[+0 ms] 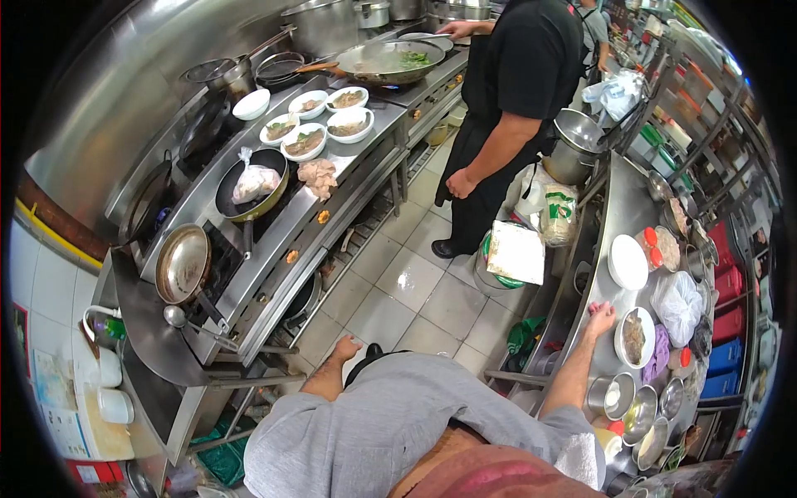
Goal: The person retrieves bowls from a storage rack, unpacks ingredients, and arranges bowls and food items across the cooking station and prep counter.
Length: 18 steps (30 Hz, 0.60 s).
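Note:
My left hand (347,347) hangs low at my side above the tiled floor, near the stove's front edge. Its fingers look loosely apart and hold nothing that shows. On the other side, my right hand (601,317) is over the edge of the steel counter (594,286), its fingers curled in, with nothing visible in them. Just beside it stands a white oval bowl (634,338) with brownish food inside. An empty white bowl (628,262) lies a little farther along. Past the food bowl are a tied clear plastic bag (677,307) and a purple cloth (657,353).
A co-worker in black (519,100) stands by a large wok (388,62) with greens. Several white bowls of food (305,141) line the stove, near a pan holding a bag (256,184). A bucket with a white lid (515,251) stands on the floor. Metal bowls (639,415) crowd the counter.

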Each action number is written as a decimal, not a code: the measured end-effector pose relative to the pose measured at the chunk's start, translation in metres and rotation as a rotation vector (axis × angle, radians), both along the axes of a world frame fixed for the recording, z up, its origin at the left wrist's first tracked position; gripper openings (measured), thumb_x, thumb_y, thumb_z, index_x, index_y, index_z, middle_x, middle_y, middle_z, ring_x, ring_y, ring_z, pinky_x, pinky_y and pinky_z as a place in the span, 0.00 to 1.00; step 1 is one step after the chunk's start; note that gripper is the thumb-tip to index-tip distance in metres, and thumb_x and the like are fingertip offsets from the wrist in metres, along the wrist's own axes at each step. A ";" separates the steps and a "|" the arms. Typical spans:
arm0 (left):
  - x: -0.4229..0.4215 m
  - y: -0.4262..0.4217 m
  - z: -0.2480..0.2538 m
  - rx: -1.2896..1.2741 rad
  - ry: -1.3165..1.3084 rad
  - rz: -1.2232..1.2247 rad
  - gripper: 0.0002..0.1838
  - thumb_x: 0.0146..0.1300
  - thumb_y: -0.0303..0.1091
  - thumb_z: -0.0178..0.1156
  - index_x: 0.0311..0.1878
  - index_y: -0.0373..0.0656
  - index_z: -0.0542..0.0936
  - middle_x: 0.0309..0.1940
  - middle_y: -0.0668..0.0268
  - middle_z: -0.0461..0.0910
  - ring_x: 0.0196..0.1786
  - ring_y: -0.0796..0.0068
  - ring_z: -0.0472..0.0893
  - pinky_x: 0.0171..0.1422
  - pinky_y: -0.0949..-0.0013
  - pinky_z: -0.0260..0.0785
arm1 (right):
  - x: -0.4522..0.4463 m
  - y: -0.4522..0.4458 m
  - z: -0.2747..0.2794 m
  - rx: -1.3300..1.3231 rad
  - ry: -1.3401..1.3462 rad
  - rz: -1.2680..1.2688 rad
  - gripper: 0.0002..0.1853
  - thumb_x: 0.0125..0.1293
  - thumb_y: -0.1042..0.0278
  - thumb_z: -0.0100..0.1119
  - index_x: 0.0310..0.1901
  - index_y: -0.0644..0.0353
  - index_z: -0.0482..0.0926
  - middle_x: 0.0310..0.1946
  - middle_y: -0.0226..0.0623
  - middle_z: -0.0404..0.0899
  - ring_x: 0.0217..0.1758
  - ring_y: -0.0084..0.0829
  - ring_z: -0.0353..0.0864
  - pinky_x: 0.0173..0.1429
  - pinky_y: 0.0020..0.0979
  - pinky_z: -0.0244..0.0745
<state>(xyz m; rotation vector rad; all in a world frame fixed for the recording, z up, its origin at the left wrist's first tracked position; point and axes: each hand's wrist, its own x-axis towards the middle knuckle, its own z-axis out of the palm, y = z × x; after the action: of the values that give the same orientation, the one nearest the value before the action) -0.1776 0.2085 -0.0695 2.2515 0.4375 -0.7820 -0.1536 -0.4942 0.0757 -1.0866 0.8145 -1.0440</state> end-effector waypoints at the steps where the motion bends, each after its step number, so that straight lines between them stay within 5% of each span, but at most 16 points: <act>1: 0.009 -0.004 -0.002 -0.018 -0.019 -0.035 0.31 0.50 0.46 0.61 0.53 0.36 0.68 0.51 0.51 0.71 0.55 0.58 0.70 0.59 0.64 0.61 | -0.007 0.006 -0.001 -0.083 0.121 0.004 0.26 0.63 0.65 0.50 0.57 0.71 0.54 0.36 0.47 0.72 0.28 0.34 0.78 0.29 0.30 0.77; 6: 0.040 -0.013 -0.006 -0.100 -0.024 -0.063 0.31 0.51 0.46 0.61 0.54 0.37 0.68 0.51 0.51 0.71 0.56 0.58 0.69 0.60 0.64 0.61 | -0.031 0.032 -0.003 -0.266 0.281 -0.025 0.18 0.63 0.68 0.48 0.50 0.73 0.63 0.32 0.44 0.74 0.27 0.28 0.78 0.29 0.24 0.75; 18: 0.006 0.062 -0.009 -0.009 0.058 -0.044 0.32 0.51 0.45 0.61 0.55 0.36 0.67 0.53 0.51 0.69 0.57 0.59 0.69 0.60 0.65 0.60 | -0.059 0.061 -0.001 -0.159 0.193 0.051 0.13 0.64 0.72 0.46 0.47 0.71 0.66 0.34 0.40 0.73 0.29 0.26 0.77 0.31 0.22 0.75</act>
<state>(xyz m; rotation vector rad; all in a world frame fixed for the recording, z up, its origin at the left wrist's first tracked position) -0.1716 0.2701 -0.0788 2.2420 0.4116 -0.8718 -0.2123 -0.4332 0.0751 -1.3525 0.8630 -0.9838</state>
